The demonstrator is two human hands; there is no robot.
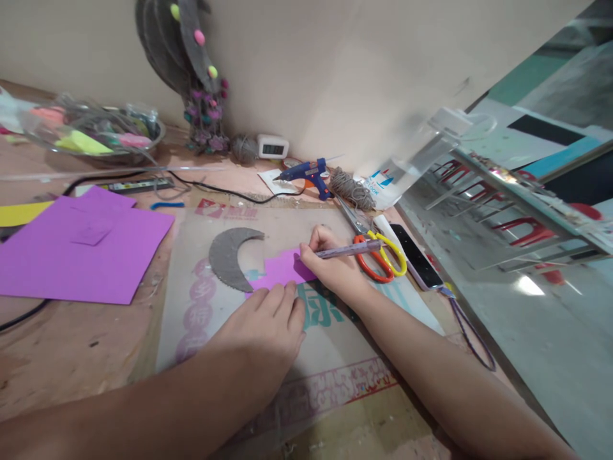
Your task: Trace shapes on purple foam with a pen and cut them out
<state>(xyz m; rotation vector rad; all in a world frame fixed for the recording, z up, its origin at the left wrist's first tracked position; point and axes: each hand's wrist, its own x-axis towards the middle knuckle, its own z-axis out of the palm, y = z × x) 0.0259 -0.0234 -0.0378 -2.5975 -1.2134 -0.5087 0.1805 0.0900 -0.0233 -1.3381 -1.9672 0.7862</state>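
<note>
My right hand (330,265) grips a purple pencil (352,250), its tip down on a small piece of purple foam sheet (280,268). My left hand (265,322) lies flat, fingers pressing the near edge of that purple piece. Just left of the piece lies a grey crescent-shaped cutout (230,255). All of this rests on a cardboard sheet (201,332) with printed letters, spread on the wooden table.
Orange and yellow scissors (380,255) and a phone (416,259) lie right of my right hand. A blue glue gun (309,174), twine (352,188), large purple foam sheets (79,249) and a bowl of craft bits (93,131) surround the board. The table edge runs along the right.
</note>
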